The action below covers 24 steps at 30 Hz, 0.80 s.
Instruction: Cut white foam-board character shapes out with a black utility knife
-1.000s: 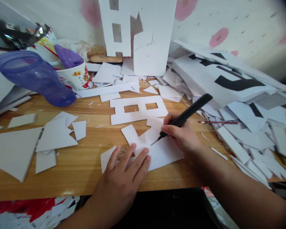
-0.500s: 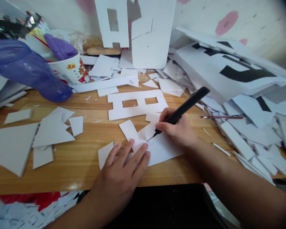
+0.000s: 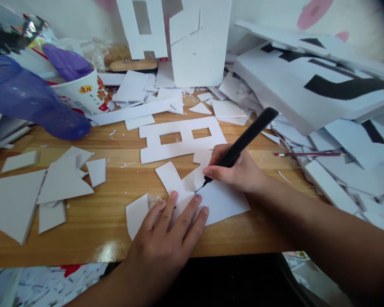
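My right hand (image 3: 232, 168) grips a black pen-shaped craft knife (image 3: 243, 138) with a thin metal tip. The tip touches a white foam board piece (image 3: 224, 200) that has angular cut edges. Pressing flat on that same piece is my left hand (image 3: 173, 230), open with its fingers spread, close to the tip. Part of the board is covered by both hands. Just beyond lies a white board strip (image 3: 186, 146) with two rectangular holes and a notched left end. A smaller white scrap (image 3: 137, 215) rests beside my left hand.
Several white offcuts (image 3: 64, 179) lie on the wooden table (image 3: 105, 226) at left. A paper cup (image 3: 80, 94) and a purple bottle (image 3: 28, 94) stand behind them. White boards (image 3: 198, 51) lean at the back. Stacked boards (image 3: 275, 81) and a pencil (image 3: 310, 154) are at right.
The whole view has shifted slightly. The knife tip has moved a little along the board toward my left hand, which stays pressed on it.
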### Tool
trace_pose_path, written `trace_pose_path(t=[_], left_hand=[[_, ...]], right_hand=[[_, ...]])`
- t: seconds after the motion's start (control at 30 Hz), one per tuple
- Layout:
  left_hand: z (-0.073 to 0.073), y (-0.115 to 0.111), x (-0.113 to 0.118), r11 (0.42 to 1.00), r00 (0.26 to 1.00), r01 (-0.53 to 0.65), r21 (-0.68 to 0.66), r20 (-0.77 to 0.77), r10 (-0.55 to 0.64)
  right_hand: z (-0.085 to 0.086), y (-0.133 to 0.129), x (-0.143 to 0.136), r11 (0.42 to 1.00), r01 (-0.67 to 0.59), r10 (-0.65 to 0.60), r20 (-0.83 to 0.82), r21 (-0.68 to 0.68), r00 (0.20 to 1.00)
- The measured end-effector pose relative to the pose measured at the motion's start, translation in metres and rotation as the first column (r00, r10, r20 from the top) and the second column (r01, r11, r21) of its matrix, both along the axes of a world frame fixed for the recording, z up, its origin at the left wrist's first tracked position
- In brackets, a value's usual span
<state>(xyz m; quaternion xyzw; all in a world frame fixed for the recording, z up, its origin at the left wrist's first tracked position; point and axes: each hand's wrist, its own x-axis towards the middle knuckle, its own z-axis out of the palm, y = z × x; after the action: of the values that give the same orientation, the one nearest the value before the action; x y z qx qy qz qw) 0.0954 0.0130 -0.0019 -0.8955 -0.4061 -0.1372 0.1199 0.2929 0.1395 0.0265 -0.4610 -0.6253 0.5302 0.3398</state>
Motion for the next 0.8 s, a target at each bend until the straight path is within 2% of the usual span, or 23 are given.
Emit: trace_pose_path(t=[0.27, 0.8], left_hand=[[0.0028, -0.0011, -0.0001, 0.999, 1.000, 0.007, -0.045, -0.018, -0.008], [0.0038, -0.0008, 0.0002, 0.999, 1.000, -0.001, -0.040, -0.021, 0.000]], right_hand=[[-0.0007, 0.0046, 0.0025, 0.999, -0.034, 0.034, -0.003, 0.012, 0.999], [-0.0032, 0.0089, 0.0081, 0.998, 0.014, -0.012, -0.025, 0.060, 1.000]])
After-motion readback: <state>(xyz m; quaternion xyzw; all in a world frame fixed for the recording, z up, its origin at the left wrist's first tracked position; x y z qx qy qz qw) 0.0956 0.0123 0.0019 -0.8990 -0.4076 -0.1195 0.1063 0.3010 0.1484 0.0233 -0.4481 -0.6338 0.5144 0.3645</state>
